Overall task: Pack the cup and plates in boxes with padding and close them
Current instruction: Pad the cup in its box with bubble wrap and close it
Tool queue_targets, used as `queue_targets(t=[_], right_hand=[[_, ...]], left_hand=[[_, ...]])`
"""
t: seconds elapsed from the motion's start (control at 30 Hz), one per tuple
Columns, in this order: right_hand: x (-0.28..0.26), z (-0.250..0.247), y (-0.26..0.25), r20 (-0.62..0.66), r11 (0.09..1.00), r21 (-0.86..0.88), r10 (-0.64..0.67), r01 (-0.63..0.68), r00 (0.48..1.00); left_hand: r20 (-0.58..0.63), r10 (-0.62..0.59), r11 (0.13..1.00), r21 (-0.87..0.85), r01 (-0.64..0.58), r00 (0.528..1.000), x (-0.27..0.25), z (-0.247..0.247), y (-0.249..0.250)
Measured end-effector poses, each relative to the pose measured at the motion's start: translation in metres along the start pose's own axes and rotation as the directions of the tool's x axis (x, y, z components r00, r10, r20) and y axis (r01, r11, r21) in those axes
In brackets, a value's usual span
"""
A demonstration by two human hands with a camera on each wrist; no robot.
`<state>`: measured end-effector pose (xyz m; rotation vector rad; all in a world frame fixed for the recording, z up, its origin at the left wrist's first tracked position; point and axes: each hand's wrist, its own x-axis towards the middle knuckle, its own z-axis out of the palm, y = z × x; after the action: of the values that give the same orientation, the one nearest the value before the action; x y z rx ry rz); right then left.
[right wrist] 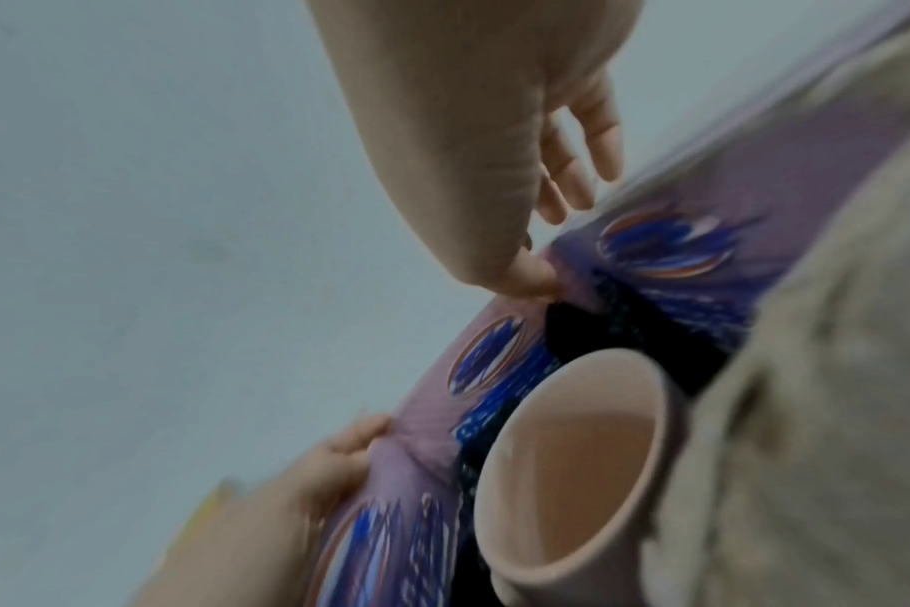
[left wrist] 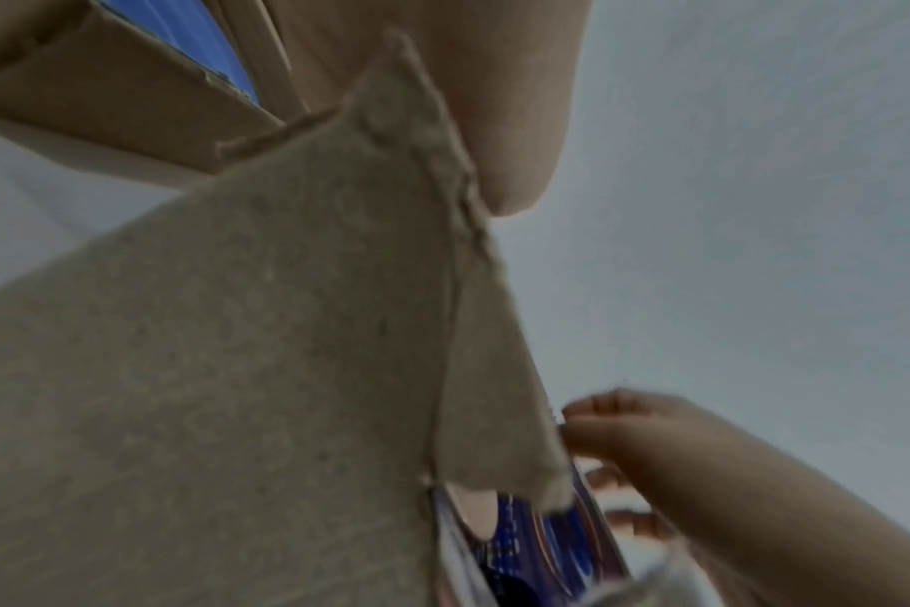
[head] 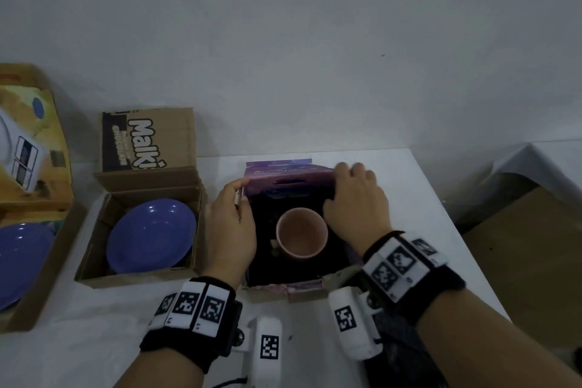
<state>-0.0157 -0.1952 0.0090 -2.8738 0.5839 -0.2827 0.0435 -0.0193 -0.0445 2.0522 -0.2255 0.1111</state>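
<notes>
A pink cup (head: 301,234) (right wrist: 572,472) stands upright on black padding (head: 264,261) inside an open purple box (head: 283,172). My left hand (head: 241,195) grips the box's left flap near the far left corner, its fingers showing on the purple print (right wrist: 333,464). My right hand (head: 349,195) pinches the far flap at its right corner, thumb (right wrist: 525,275) on the inner face and fingers behind. The left wrist view shows the flap's grey cardboard back (left wrist: 235,369) and my right hand (left wrist: 676,451). A blue plate (head: 151,236) lies in an open brown box (head: 94,261).
A second blue plate (head: 22,261) lies in another open carton (head: 41,293) at the far left. The white table (head: 409,198) ends just right of the purple box, and a brown cardboard surface (head: 529,246) sits beyond it. A wall stands close behind.
</notes>
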Motion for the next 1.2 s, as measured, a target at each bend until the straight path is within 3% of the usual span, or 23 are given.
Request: queue_targets(t=[0.03,0.13,0.27,0.37,0.4,0.43,0.5,0.57,0.63,0.67,0.73,0.9,0.97,1.03,1.13,1.2], right_hand=[[-0.002,-0.002,0.012,0.051,0.988,0.127,0.086,-0.092,0.995],[-0.008,0.002,0.032,0.193,0.825,0.481,0.229,-0.295,0.954],[-0.013,0.007,0.04,0.183,0.767,0.571,0.227,-0.291,0.957],[-0.023,0.0,0.059,0.288,0.543,0.75,0.246,-0.378,0.925],[-0.029,-0.002,0.069,0.292,0.507,0.761,0.29,-0.405,0.911],[-0.037,-0.003,0.08,0.269,0.544,0.726,0.339,-0.421,0.902],[-0.057,-0.002,0.101,0.226,0.777,0.477,0.342,-0.41,0.912],[-0.079,0.005,0.112,0.383,0.924,0.201,0.231,-0.324,0.895],[-0.098,0.012,0.115,0.618,0.964,0.076,0.155,-0.255,0.771],[-0.105,0.015,0.115,0.677,0.973,0.039,0.142,-0.228,0.722],[-0.114,0.018,0.114,0.709,0.981,0.023,0.12,-0.193,0.695],[-0.112,0.014,0.12,0.625,0.975,0.074,0.117,-0.208,0.772],[-0.112,0.012,0.123,0.641,0.984,0.018,0.124,-0.176,0.757],[-0.114,0.013,0.121,0.584,0.991,-0.106,0.132,-0.086,0.801],[-0.107,0.01,0.12,0.292,0.993,-0.106,0.077,-0.048,0.953],[-0.099,-0.002,0.116,0.05,0.983,0.127,0.125,-0.131,0.991]], left_hand=[[0.005,0.001,1.0,-0.004,-0.001,1.0,0.0,0.0,0.001],[0.006,0.031,0.998,0.047,-0.032,0.999,0.0,-0.001,0.002],[0.033,0.076,0.978,0.19,-0.081,0.997,-0.002,-0.004,0.009],[0.083,0.138,0.934,0.321,-0.158,0.987,-0.002,-0.008,0.014],[0.109,0.145,0.916,0.361,-0.174,0.984,-0.001,-0.008,0.013],[0.14,0.141,0.894,0.406,-0.187,0.98,0.0,-0.007,0.013],[0.208,0.095,0.845,0.501,-0.19,0.974,-0.003,-0.002,0.018],[0.243,0.015,0.806,0.571,-0.156,0.97,-0.011,0.002,0.025],[0.261,-0.025,0.777,0.613,-0.146,0.965,-0.019,0.004,0.03],[0.263,-0.029,0.772,0.619,-0.145,0.964,-0.021,0.004,0.03],[0.261,-0.033,0.786,0.604,-0.136,0.965,-0.02,0.003,0.028],[0.251,-0.023,0.807,0.576,-0.13,0.968,-0.017,0.003,0.024],[0.245,-0.015,0.814,0.567,-0.131,0.969,-0.016,0.004,0.022],[0.238,-0.001,0.824,0.55,-0.134,0.971,-0.014,0.004,0.017],[0.224,0.023,0.852,0.506,-0.136,0.974,-0.011,0.004,0.01],[0.215,0.03,0.866,0.483,-0.133,0.976,-0.01,0.003,0.008]])
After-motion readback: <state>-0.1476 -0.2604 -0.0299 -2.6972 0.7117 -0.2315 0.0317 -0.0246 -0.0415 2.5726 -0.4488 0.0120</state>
